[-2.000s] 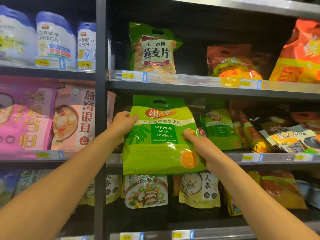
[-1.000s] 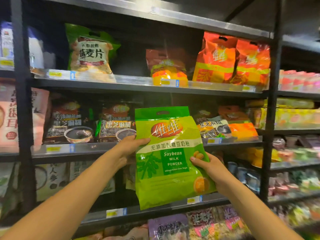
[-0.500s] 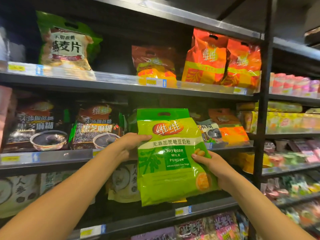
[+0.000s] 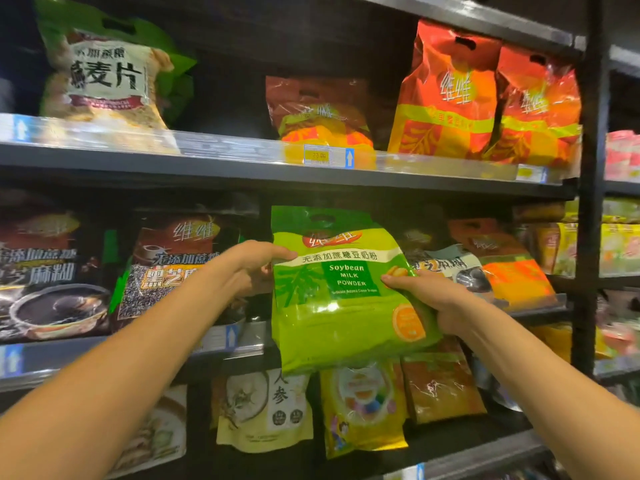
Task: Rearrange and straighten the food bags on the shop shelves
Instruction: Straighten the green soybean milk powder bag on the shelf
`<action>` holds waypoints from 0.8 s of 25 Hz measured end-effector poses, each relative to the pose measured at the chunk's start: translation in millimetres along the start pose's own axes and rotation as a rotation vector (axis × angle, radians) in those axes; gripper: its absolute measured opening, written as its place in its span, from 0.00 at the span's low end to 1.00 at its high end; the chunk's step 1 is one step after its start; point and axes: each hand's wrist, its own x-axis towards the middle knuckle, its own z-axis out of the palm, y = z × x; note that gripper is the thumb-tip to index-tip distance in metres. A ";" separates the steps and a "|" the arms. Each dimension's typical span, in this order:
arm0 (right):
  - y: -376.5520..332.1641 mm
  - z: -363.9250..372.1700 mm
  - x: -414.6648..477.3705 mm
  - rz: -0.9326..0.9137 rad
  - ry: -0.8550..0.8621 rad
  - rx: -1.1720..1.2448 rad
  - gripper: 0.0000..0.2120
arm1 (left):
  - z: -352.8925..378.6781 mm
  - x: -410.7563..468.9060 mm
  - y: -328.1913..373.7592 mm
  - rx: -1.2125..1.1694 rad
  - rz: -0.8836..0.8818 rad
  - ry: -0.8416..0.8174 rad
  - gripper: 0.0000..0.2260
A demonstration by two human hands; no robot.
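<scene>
A green bag of soybean milk powder (image 4: 332,306) hangs upright in front of the middle shelf (image 4: 214,337). My left hand (image 4: 254,263) grips its left edge near the top, thumb on the front. My right hand (image 4: 436,297) grips its right edge lower down, thumb across the front. The bag's bottom hangs below the shelf edge, in front of the bags on the shelf beneath. To its left stand dark black-sesame bags (image 4: 173,268); to its right, a tilted sesame bag (image 4: 453,268) and an orange bag (image 4: 505,265).
The upper shelf (image 4: 242,157) carries an oat bag (image 4: 104,71), a red-orange bag set back (image 4: 318,109) and two upright orange bags (image 4: 485,98). Yellow and beige bags (image 4: 360,407) stand on the lower shelf. A black upright post (image 4: 590,202) divides off the unit to the right.
I have carried the green bag to the right along the shelves and now a little up and closer to the middle shelf. Both hands keep the same grip.
</scene>
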 end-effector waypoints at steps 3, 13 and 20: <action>-9.2 0.5 32.1 -0.009 -0.042 -0.028 0.16 | -2.6 17.7 9.2 0.000 0.038 0.018 0.08; -20.1 3.8 112.3 -0.051 -0.054 -0.049 0.13 | 12.7 68.8 33.0 -0.028 0.063 0.158 0.08; -14.8 5.7 153.6 -0.040 -0.033 -0.050 0.18 | 22.1 82.6 41.7 -0.014 0.097 0.272 0.10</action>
